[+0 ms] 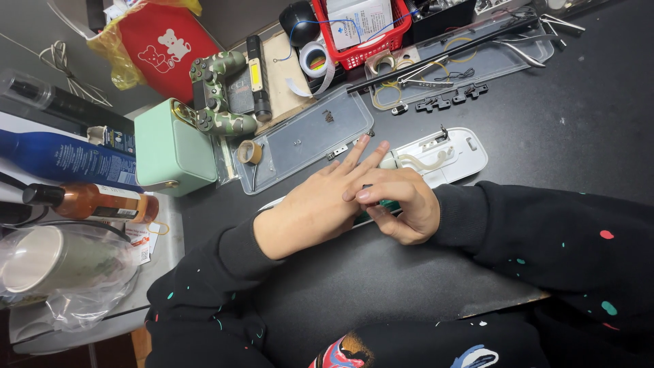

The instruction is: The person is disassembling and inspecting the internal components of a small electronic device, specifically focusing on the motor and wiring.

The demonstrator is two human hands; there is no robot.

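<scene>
A dark bench [586,116] crowded with tools carries a long white casing [446,160], opened, with a pale curved part lying in it. Both hands meet at the casing's near end. The left hand [317,208] lies flat over it, fingers stretched, pressing it down. The right hand [402,204] is curled beside it, fingertips pinched on what seems a small green piece [378,206], though it is mostly hidden. Just beyond the casing sits a clear lid [306,140] holding tiny screws. A steady, even press and a gentle pinch would suit best here.
</scene>
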